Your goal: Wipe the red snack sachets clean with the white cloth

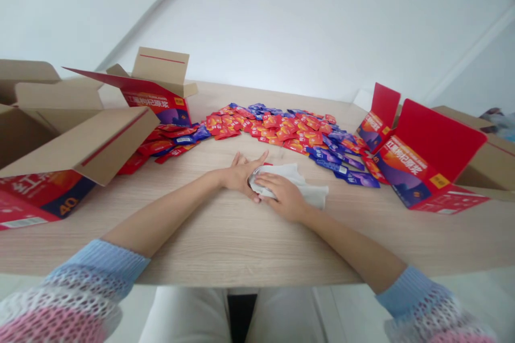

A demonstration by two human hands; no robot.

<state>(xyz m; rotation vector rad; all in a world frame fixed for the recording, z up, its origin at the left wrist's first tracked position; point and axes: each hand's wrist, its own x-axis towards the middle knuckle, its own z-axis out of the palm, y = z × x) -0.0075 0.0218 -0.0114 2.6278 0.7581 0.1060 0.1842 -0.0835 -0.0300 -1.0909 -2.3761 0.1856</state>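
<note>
My right hand [285,196] presses down on a crumpled white cloth [311,190] on the table, fingers curved over it. My left hand [240,175] is right beside it, fingers spread and the thumb stretched out along the cloth's left edge. A small red edge [269,164] shows just behind the cloth; most of that thing is covered, so I cannot make out what it is. Beyond my hands, many red sachets [287,127] and purple-blue sachets [328,155] lie in a loose arc.
Open red cartons stand on both sides: a large one [36,195] at the near left, another [161,101] behind it, and one [410,171] at the right. The wooden table's front edge [249,281] is close to my lap. A white wall [281,26] rises behind.
</note>
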